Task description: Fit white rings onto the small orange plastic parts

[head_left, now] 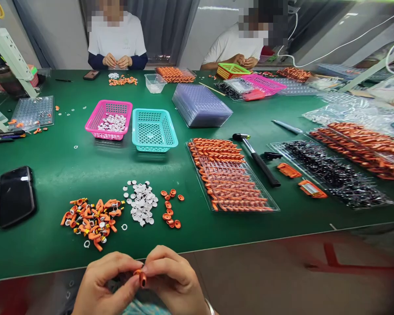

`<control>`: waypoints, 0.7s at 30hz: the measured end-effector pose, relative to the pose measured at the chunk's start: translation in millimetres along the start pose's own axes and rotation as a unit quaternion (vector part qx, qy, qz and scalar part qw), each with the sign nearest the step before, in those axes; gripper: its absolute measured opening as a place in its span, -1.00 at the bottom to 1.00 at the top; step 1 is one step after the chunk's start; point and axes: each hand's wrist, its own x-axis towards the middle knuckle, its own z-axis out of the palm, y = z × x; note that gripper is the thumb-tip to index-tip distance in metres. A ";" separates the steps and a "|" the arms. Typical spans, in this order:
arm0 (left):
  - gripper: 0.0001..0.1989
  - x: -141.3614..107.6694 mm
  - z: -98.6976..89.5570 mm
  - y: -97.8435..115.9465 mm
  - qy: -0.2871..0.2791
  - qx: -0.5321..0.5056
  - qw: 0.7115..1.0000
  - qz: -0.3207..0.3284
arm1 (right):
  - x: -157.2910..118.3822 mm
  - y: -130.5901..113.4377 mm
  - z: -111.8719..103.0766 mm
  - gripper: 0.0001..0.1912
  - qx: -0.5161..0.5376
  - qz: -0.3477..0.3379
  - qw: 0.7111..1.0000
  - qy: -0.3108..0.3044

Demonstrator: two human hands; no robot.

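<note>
In front of the table's near edge, my left hand [107, 284] pinches a small orange earbud shell [142, 279] between thumb and forefinger. From the other side my right hand [174, 278] closes its fingertips on the same piece. A dark oval opening shows at the shell's lower end; the fingers cover much of the rest. Beyond my hands lies a loose pile of orange stemmed parts [93, 221]. To its right are a heap of white round discs [142, 203] and several orange round caps [169, 212].
Pink basket [89, 124] holding white pieces stands beside a turquoise basket [155, 148]. Rightward lie an orange-filled tray [231, 175], a hammer [262, 164] and a tray of black wired parts [335, 173]. A phone [16, 197] lies left. Two people sit opposite.
</note>
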 end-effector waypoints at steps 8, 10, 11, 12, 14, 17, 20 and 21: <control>-0.77 3.2 -0.3 1.3 0.099 0.175 0.965 0.169 | 1.0 -19.3 -13.2 -0.64 -0.130 -0.054 0.987 -0.084; -0.77 2.0 0.0 -1.1 0.109 0.202 0.956 0.185 | 1.8 -21.1 -12.9 -0.64 -0.171 -0.065 0.980 -0.079; -0.76 1.2 0.1 -2.1 0.109 0.214 0.953 0.187 | 2.2 -21.1 -12.3 -0.63 -0.186 -0.068 0.977 -0.076; -0.75 0.3 0.2 -2.8 0.105 0.224 0.950 0.188 | 2.4 -20.7 -11.5 -0.62 -0.197 -0.070 0.975 -0.073; -0.73 -1.4 0.1 -2.9 0.099 0.243 0.947 0.187 | 2.9 -19.1 -9.6 -0.61 -0.210 -0.074 0.973 -0.065; -0.72 -3.7 -0.7 -2.1 0.092 0.249 0.947 0.181 | 3.7 -16.7 -7.0 -0.61 -0.201 -0.073 0.976 -0.052; -0.73 -5.8 -2.7 -3.2 0.084 0.256 0.945 0.185 | 4.5 -14.9 -5.3 -0.63 -0.159 -0.040 0.986 -0.037; -0.74 -6.3 -3.5 -3.8 0.081 0.265 0.942 0.191 | 4.6 -14.0 -4.9 -0.65 -0.138 -0.021 0.990 -0.030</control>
